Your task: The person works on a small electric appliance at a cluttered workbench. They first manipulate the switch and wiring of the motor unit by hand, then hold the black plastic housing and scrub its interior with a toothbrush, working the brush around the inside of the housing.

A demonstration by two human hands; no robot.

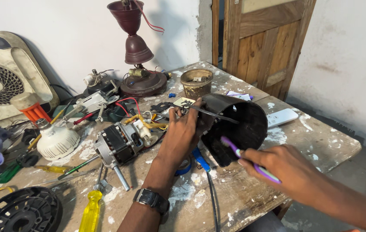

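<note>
Just above the paint-spattered counter [320,146], the left hand [183,133] grips the rim of a black cylindrical housing [238,124], tipped with its open mouth facing the nearer right hand [277,165], which pinches a purple toothbrush [251,165] angled bristles-first into that opening.

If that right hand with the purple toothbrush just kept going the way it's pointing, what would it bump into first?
Most likely the black cylindrical housing. The right hand points up-left, and the purple toothbrush it holds already has its head at the housing's open mouth. The left hand grips the housing's far rim. Depth is hard to judge.
</note>
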